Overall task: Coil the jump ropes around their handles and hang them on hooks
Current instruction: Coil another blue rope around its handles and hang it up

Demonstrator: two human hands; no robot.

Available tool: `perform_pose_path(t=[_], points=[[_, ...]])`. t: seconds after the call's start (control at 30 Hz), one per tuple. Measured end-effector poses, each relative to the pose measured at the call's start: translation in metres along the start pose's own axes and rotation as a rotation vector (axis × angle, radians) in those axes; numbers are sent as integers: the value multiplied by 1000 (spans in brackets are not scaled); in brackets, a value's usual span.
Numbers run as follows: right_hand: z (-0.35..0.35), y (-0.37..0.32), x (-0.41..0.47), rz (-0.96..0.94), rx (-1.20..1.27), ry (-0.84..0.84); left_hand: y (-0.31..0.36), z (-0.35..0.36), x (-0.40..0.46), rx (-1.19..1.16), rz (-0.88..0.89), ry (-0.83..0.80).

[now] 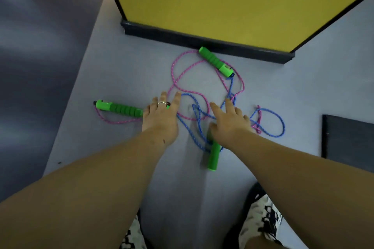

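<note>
Both hands, left hand (162, 116) and right hand (230, 120), reach with fingers spread, holding nothing, over the pink rope (178, 83) and blue rope (271, 123) tangled on the floor (131, 66) (green handles (119, 108) scattered). I'd untangle before coiling.

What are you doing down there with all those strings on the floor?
A person is reaching down with both hands toward two jump ropes tangled together on the floor, a pink rope and a blue rope. The left hand and right hand are spread open over the tangle and grip nothing yet. Green handles lie at the left, by the yellow panel and under the right wrist. Nothing is coiled yet.
</note>
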State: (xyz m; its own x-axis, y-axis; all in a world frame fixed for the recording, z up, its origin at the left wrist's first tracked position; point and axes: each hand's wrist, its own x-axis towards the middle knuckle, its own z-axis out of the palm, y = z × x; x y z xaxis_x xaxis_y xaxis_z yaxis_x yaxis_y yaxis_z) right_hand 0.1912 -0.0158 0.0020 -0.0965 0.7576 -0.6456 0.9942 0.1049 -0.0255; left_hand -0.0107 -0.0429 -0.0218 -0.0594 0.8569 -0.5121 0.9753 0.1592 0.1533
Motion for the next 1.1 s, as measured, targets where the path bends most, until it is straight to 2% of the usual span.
perform_pose_path(t=[0.13, 0.27, 0.33, 0.47, 0.57, 0.77, 0.93, 1.03, 1.1], points=[[37, 5, 17, 48, 4, -266, -11, 39, 12, -58, -123, -166], [61, 2, 23, 42, 72, -346, -16, 51, 19, -94, -136, -229], [62, 2, 24, 33, 123, -295, -14, 50, 18, -174, -133, -212], [37, -4, 12, 38, 395, 12, 4, 21, 7, -393, -129, -77], [-7, -18, -5, -39, 607, 217, 29, -32, -3, -540, -53, 62], [-128, -44, -63, -82, 1174, 429, 67, -152, -42, -844, 69, 236], [-201, -43, -119, -270, 1469, 333, 80, -221, -98, -1086, 102, 355], [-216, -33, -146, -384, 1530, 264, 81, -239, -127, -1083, 154, 373], [-216, -25, -156, -395, 1544, 229, 81, -240, -134, -1068, 187, 345]])
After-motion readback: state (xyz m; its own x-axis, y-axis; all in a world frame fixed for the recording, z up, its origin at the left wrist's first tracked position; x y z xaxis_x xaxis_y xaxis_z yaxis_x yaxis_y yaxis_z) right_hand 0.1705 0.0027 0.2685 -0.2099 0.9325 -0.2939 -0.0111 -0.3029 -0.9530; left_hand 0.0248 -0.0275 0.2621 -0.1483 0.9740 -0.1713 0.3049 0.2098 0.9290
